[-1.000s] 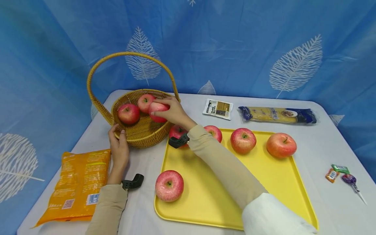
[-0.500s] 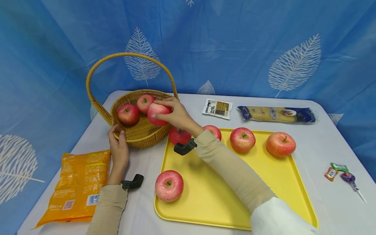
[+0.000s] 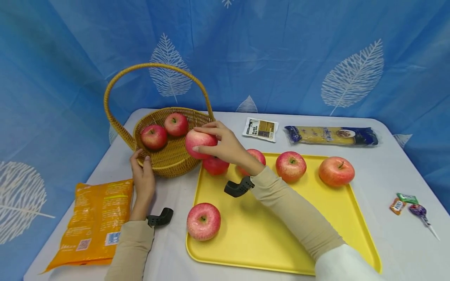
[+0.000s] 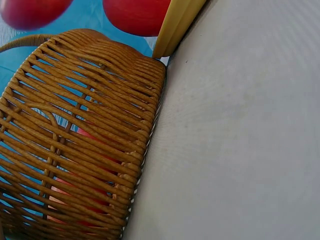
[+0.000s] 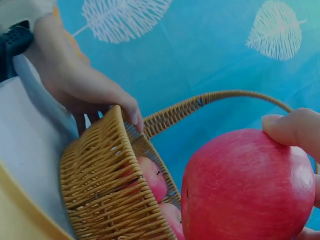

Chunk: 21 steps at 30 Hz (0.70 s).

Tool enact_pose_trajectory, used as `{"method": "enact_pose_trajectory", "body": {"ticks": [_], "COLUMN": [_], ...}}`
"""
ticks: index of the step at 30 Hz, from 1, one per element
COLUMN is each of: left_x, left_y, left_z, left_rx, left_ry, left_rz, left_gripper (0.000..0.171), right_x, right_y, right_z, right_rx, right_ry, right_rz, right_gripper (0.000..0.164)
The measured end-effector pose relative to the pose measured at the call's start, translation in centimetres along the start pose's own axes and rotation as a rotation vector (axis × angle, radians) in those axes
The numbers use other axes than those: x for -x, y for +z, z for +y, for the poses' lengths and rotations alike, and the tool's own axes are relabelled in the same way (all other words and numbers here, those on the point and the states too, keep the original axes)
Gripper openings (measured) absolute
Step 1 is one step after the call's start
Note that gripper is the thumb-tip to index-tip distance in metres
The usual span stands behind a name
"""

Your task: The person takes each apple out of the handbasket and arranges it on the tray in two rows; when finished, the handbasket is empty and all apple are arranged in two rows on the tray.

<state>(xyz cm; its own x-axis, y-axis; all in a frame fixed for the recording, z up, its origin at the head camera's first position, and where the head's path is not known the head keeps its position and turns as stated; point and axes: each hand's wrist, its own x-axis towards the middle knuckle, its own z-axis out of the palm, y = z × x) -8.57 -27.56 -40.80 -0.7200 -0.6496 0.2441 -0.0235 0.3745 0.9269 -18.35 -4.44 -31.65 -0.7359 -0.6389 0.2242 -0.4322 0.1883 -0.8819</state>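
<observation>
Hanging behind the white table (image 3: 168, 255), a blue curtain (image 3: 274, 70) is printed with pale leaves. Much of the tabletop is covered by a yellow tray (image 3: 267, 242), over which five loose apples (image 3: 290, 167) are spread, two partly hidden. Left of it, a tall-handled basket (image 3: 172, 172) is placed, two more apples (image 3: 176, 125) contained. Nearer, an orange bag (image 3: 93, 222) is laid flat; behind the tray, a long packet (image 3: 327, 134).

Basket rim gripped by the left hand (image 3: 143, 179), fingers and thumb bent over the edge. Right hand (image 3: 225, 142) parted only to an apple's breadth: the held apple (image 3: 197, 142) is pinched between thumb and fingers, raised by the basket's right side, near the tray corner. Contact with the rim cannot be told.

Judged firm, moderately heavy, smooth enough to be slipped, easily bruised if dropped. Best taken round its widest part, thumb opposed to fingers, no hard squeeze needed.

Smallest: a flat sachet (image 3: 261, 129), then a lollipop (image 3: 418, 210) and two wrapped sweets (image 3: 397, 206), all set beyond the tray.
</observation>
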Motion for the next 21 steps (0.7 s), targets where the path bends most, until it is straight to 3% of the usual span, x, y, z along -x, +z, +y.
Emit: {"method": "enact_pose_trajectory", "body": {"ticks": [8,16,21], "left_x": [0.1,0.0,0.0], "left_y": [0.1,0.1,0.1], "left_z": [0.0,-0.1,-0.1], "left_rx": [0.005,-0.001,0.002], "left_ry": [0.001,0.005,0.004], "left_rz": [-0.001,-0.001,0.0], "left_gripper": [0.041,0.041,0.041], "right_x": [4.3,8.4,10.9], "right_y": [-1.0,-2.3,-3.2], "right_z": [1.2,2.3,2.9], "right_rx": [0.031,0.213,0.261], "right_ry": [-0.054,-0.129,-0.129], "right_rz": [-0.038,-0.104,-0.128], "right_gripper": [0.051,0.049,0.051]}}
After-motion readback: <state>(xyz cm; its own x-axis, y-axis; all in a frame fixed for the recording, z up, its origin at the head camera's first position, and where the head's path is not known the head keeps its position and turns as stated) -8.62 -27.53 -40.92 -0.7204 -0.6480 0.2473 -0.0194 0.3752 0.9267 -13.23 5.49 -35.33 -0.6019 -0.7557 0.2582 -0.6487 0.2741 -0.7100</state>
